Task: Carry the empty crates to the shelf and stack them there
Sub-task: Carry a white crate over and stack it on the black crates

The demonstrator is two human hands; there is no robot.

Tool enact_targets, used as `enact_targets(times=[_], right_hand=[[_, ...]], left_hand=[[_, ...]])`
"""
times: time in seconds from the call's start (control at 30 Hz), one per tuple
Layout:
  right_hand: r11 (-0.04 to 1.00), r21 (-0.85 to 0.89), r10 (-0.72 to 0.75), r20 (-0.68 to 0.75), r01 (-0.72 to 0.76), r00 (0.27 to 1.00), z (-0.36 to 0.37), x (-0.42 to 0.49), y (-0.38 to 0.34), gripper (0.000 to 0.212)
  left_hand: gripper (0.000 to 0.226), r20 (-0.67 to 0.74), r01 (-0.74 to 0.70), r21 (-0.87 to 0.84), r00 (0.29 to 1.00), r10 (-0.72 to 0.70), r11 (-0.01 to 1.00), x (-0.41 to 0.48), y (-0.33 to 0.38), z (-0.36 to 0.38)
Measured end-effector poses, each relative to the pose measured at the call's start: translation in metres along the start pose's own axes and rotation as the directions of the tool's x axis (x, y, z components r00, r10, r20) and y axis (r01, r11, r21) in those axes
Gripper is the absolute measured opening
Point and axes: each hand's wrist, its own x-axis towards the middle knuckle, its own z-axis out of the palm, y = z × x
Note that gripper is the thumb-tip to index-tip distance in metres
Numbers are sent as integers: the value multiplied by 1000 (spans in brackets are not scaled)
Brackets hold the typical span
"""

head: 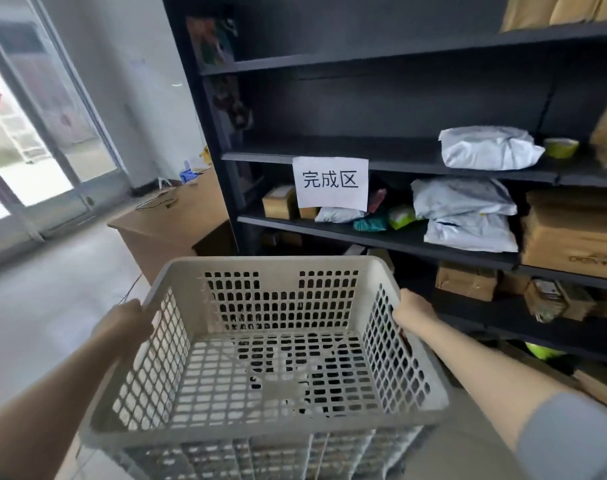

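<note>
Both hands gripped one empty perforated crate [260, 368] before the black shelf [381, 237]. Left hand [124, 323] and right hand [414, 310] had fingers wrapped over opposite rims.

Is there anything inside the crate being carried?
No, the crate is empty; only its perforated floor shows, with the left hand and right hand gripping its rims.
</note>
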Motion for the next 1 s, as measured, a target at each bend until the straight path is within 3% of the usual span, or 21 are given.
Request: enact_targets(times=[0.27,0.53,0.7,0.87,1.0], right_hand=[[999,-38,9,70,-6,998,70,97,-78,38],[996,-3,85,48,-85,995,84,188,-105,55],[985,16,171,-16,-170,985,93,230,-106,60],[947,66,318,-72,-314,945,113,256,-112,54],[909,126,408,-82,-397,909,126,269,-132,55]], left_hand=[[22,124,20,105,992,-34,994,126,-9,37],[12,140,-57,103,989,42,993,235,59,74],[38,198,-136,132,974,108,982,300,108,102],[33,226,-240,100,951,212,966,367,153,132],[43,270,-327,97,918,291,940,427,179,151]])
